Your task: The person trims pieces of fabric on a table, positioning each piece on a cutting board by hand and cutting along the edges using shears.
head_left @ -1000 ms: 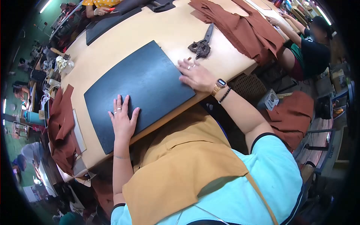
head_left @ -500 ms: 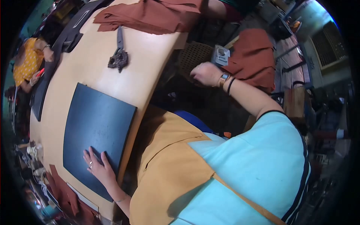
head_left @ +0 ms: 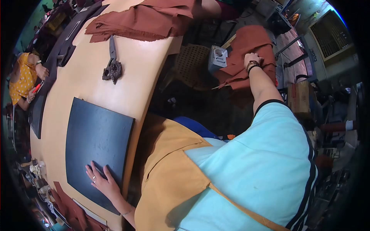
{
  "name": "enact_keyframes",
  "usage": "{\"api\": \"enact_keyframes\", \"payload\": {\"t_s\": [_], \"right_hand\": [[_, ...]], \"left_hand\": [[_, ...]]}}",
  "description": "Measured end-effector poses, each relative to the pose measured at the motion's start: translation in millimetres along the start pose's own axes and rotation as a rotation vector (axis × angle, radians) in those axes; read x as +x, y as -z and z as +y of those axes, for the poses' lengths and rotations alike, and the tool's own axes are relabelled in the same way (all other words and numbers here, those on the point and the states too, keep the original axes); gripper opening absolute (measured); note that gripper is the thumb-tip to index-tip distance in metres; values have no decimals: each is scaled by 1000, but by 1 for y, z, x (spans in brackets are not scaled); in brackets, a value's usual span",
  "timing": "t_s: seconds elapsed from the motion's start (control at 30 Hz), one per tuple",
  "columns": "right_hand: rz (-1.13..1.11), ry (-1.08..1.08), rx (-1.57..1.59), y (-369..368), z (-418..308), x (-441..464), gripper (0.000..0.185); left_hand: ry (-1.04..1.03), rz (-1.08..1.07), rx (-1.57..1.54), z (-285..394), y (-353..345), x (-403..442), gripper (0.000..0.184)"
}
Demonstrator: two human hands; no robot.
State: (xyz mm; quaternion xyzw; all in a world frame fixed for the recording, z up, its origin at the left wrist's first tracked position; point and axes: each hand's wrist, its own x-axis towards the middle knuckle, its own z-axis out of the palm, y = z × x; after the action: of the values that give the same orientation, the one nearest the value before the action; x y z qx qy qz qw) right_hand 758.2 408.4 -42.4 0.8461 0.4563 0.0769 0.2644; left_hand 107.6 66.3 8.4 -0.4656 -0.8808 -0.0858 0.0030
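My left hand [head_left: 103,181] lies flat with fingers spread on a dark blue-grey board [head_left: 98,134] at the edge of the table. My right arm is stretched out to the far right. There my right hand [head_left: 253,61] is closed on a reddish-brown leather sheet [head_left: 244,42], one of a pile; its fingertips are partly hidden. Beside this pile stands a metal tin [head_left: 218,57]. Beyond the board, a pair of shears [head_left: 112,52] with wrapped, dark handles rests on the table.
More reddish-brown leather [head_left: 135,21] is stacked at the table's far end. Another person [head_left: 25,77] holds a red-handled tool across the table [head_left: 84,82], near dark material. A perforated brown chair [head_left: 192,61] stands beyond the table edge. Brown scraps [head_left: 69,204] lie lower left.
My right hand has moved right and away from me, from beside the tin onto the leather pile. My left hand stays flat on the board. The view has shifted slightly.
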Motion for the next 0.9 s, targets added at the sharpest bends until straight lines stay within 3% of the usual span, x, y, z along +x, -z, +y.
{"api": "enact_keyframes", "payload": {"t_s": [0.07, 0.2, 0.3, 0.43, 0.53, 0.63, 0.73, 0.9], "right_hand": [[27, 26, -30, 25, 3, -27, 36], [-29, 63, 39, -1, 14, 1, 33], [100, -29, 305, 1, 20, 6, 33], [116, -81, 302, 20, 26, -19, 34], [121, 119, -53, -14, 36, -16, 33], [89, 107, -2, -9, 40, -13, 30], [226, 126, 115, -16, 50, 1, 24], [151, 95, 99, -15, 55, 7, 21]], "left_hand": [[-23, 15, -5, -4, -3, 0, 53], [-1, 2, -10, 0, 0, -1, 53], [-3, 4, -23, 0, 1, -2, 53], [-11, 7, -21, 1, 0, -2, 53], [1, 15, -33, 0, 1, -3, 53], [0, 22, -40, -1, 1, -3, 53], [-9, 20, -57, 0, 0, -2, 53], [-7, 25, -52, 0, 1, -3, 53]]}}
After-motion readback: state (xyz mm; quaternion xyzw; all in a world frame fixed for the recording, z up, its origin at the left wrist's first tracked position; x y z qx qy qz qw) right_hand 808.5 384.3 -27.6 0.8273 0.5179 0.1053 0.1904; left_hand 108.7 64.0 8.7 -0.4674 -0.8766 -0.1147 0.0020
